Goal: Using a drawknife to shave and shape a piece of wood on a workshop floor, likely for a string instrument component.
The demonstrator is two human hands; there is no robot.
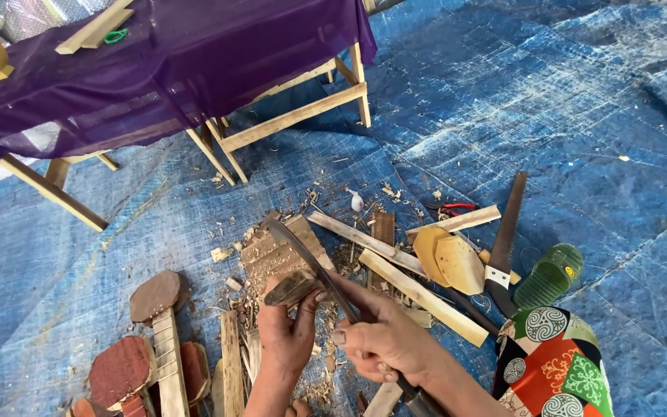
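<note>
Seen from above, a person sits on a blue tarp (550, 116) spread over the floor, carving wood low in the middle of the frame. The left hand (287, 328) is closed around a small dark piece of wood (291, 287), pressing it end-down against a scarred wooden chopping block (275, 251) just above, so the block takes the force of the cut. The right hand (384, 336) is wrapped tight around the handle of a long dark blade (314, 266), which runs up and left across the frame with its edge laid against the held piece; the wrist is bent and the forearm comes in from the lower right. Chips and shavings lie thick around the block. Just right of the hands, within easy reach, lie pale wood slats (418, 289), two tan shaped wooden pieces (449, 259), a saw (503, 232) and red-handled pliers (451, 208). A green sandal (550, 274) sits at the right, above patterned cloth (553, 363) in the lower right corner. In the lower left lie reddish rounded wooden parts (121, 371). A wooden-framed desk draped in purple cloth (194, 54) fills the upper left
</note>
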